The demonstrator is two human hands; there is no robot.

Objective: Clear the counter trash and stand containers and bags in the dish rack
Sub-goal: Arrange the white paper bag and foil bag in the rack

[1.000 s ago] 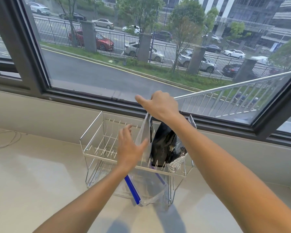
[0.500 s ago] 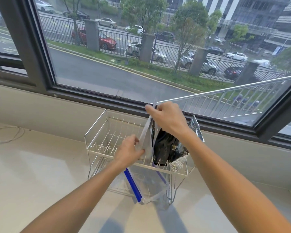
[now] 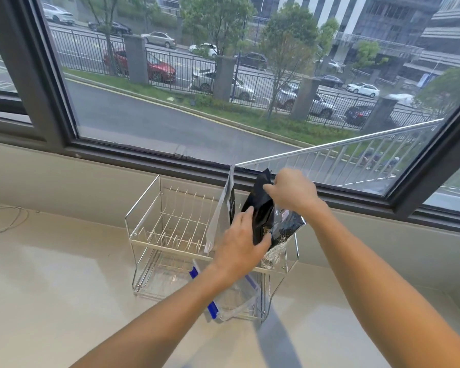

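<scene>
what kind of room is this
Probably a kitchen, above street level: a wire dish rack stands on a pale counter under a wide window that looks down on a road.

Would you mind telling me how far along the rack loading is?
Done: a white pouch stands in the dish rack; a clear container sits below. In hand: both hands, left and right, grip the black bag. Left: standing it upright; the counter looks clear.

Soft, overcast daylight pours in through the window (image 3: 186,83); the tabletop (image 3: 64,301) glows pale with a mild sheen; a faint shadow falls toward the camera below the rack (image 3: 154,235); frame lines bow at the edges; focus mostly sharp.
</scene>
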